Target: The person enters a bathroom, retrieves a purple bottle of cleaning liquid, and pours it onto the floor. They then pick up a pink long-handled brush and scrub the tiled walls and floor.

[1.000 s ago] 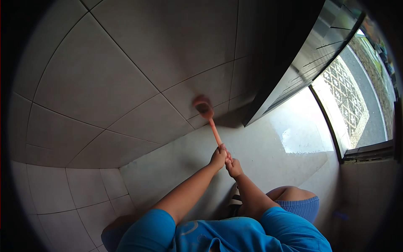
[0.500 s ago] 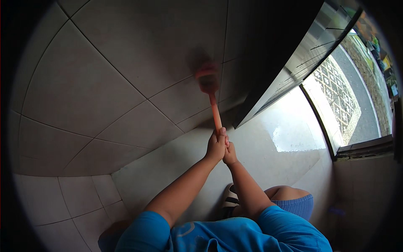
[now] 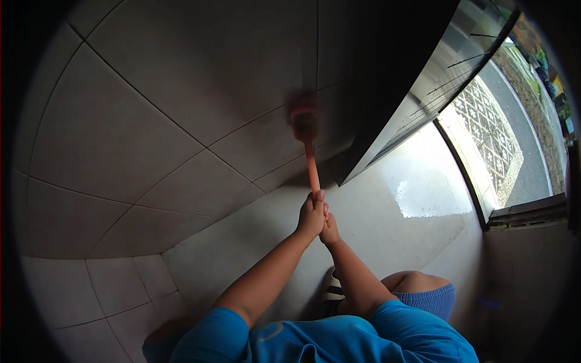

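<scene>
Both my hands are wrapped round the pale orange handle of a long-handled scrub brush [image 3: 310,161]. My left hand [image 3: 310,216] grips it with the thumb lying up along the handle. Close against it and slightly lower, my right hand [image 3: 328,230] is closed round the handle's end, which the fingers hide. The reddish brush head is smeared by motion and lies against or just in front of the tiled wall [image 3: 242,145]; its bristles cannot be made out.
A dark panel with a bright metal edge [image 3: 387,134] stands right of the brush. Light grey floor [image 3: 254,227] meets the wall below. A doorway at right opens onto patterned paving [image 3: 487,130]. My sandalled foot [image 3: 333,284] is below my hands.
The brush head has shifted slightly right and down across the wall tiles. My hands have come down a little with the handle, their grip unchanged.
</scene>
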{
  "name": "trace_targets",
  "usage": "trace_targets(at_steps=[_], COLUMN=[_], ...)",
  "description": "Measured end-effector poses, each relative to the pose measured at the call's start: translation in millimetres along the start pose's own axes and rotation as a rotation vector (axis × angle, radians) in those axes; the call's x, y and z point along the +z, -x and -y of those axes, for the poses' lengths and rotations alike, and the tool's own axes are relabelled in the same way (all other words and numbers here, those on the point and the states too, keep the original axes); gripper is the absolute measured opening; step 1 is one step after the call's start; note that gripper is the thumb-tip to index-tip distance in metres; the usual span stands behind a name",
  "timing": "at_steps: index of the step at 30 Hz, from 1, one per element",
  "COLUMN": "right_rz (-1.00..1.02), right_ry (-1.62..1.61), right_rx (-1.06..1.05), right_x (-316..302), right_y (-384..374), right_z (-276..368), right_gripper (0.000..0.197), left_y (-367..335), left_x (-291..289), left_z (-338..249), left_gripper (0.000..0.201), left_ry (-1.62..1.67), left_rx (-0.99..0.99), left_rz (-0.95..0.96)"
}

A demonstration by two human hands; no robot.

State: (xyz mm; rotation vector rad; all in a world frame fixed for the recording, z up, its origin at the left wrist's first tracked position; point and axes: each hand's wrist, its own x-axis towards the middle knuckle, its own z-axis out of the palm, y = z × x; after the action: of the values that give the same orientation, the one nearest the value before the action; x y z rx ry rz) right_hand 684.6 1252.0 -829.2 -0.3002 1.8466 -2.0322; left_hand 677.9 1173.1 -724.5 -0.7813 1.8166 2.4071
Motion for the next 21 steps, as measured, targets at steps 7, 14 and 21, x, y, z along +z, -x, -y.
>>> trace_targets(at_steps=[7,14,21], right_rz=[-0.005,0.042,-0.021], right_ry=[-0.043,0.075,-0.014], right_rx=[0.08,0.332,-0.041], right_x=[-6.8,-24.5,-0.3], right_y=[6.1,63.4,-9.3], right_z=[2.5,-52.7,9.5], right_gripper=[0.048,0.054,0.04], left_y=[-9.3,-3.8,6.4], left_x=[0.7,-8.5,10.2], left_z=[13.6,80.0,-18.5], left_gripper=[0.036,0.037,0.034], left_ry=[-0.029,0.034,0.05], left_rx=[-0.075,-0.487,0.049], left_rz=[0.065,0.086,0.045])
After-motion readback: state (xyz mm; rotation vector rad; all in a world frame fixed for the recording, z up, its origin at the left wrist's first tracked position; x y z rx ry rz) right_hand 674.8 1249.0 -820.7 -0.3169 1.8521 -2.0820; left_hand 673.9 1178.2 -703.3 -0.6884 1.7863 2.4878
